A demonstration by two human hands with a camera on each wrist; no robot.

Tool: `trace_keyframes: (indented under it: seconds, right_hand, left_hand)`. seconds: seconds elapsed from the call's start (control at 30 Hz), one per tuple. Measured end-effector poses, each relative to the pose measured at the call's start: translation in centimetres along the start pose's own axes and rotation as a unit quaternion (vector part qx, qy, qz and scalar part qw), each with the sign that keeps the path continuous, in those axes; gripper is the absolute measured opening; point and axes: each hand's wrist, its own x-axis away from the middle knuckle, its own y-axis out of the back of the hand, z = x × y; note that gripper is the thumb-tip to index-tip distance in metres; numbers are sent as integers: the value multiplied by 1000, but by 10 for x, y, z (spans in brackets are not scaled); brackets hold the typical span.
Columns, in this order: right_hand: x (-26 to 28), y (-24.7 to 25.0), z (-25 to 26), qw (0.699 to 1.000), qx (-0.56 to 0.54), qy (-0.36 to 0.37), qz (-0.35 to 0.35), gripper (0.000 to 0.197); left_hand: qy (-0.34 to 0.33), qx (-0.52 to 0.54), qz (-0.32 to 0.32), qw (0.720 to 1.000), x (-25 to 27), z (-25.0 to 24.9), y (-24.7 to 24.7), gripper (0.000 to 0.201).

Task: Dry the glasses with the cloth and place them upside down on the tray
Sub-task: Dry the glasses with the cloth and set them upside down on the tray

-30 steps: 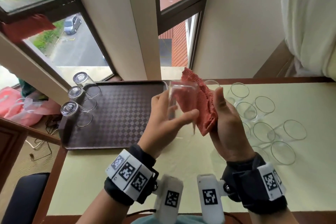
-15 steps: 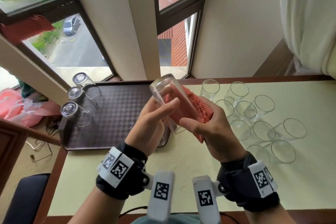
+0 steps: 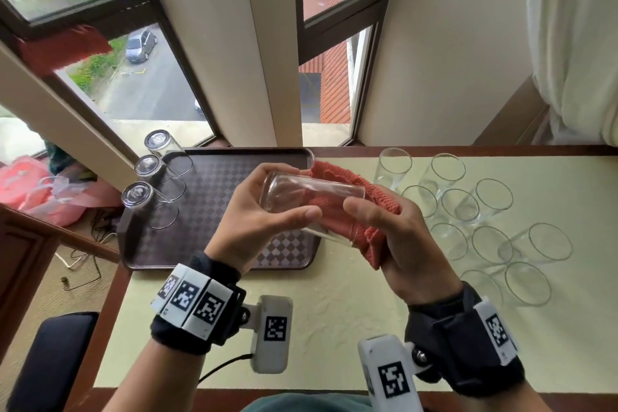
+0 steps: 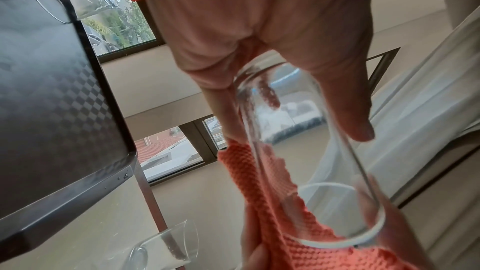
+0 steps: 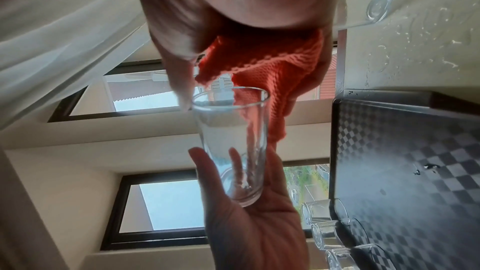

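A clear glass (image 3: 301,192) lies sideways in the air over the right end of the dark chequered tray (image 3: 214,211). My left hand (image 3: 261,214) grips its base end, thumb in front and fingers behind. My right hand (image 3: 394,231) holds the red cloth (image 3: 374,197) against the outside of the glass near its open rim, thumb on the near side. In the left wrist view the cloth (image 4: 272,192) runs along the far side of the glass (image 4: 298,151). The right wrist view shows the glass (image 5: 233,141) between both hands. Three glasses (image 3: 147,197) stand upside down along the tray's left edge.
Several upright glasses (image 3: 488,241) stand grouped on the pale green table (image 3: 334,304) to the right of my hands. Windows and a wall rise just behind the table. A white curtain (image 3: 575,43) hangs at the far right. A dark stool (image 3: 50,361) sits by the table's left front corner.
The glass has tipped from nearly upright to lying level, base to the left. The cloth has moved from beside the glass to wrap round its rim end. Both hands have sunk slightly.
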Motion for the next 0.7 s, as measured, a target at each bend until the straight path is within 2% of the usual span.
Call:
trace_keyframes:
  seconds: [0.07,0.17,0.23,0.33,0.4,0.47,0.53,0.6,0.7]
  right_hand:
    - [0,-4,-1,997,-49,1,-52,45]
    - [1,-4,-4,986,-82,44,-142,21]
    - [3,-3,-5,981,-24,98,-165,26]
    - [3,-16,-6,967,101,207,-110,45]
    - [2,-23,-12,935,208,278,-73,58]
    - [-1,-25,-17,907,274,314,-66,65]
    - [-3,-25,-15,901,295,314,-58,70]
    - [-6,-23,-10,907,305,288,-34,70]
    - [-8,-15,-3,924,307,226,30,59]
  left_hand:
    - [-6,-3,-33,999,2,1,-1,94]
    - [-15,13,-98,995,5,0,1,96]
    - [-19,28,-130,991,5,-1,1,97]
    - [-21,55,-144,988,4,-5,-5,96]
    - [-26,67,-147,987,2,-8,-11,100]
    - [-35,79,-160,983,1,-10,-14,110]
    - [-45,100,-174,979,2,-8,-14,115]
    - [-46,116,-177,976,3,-6,-13,116]
    - [-37,107,-171,979,4,-5,-9,114]
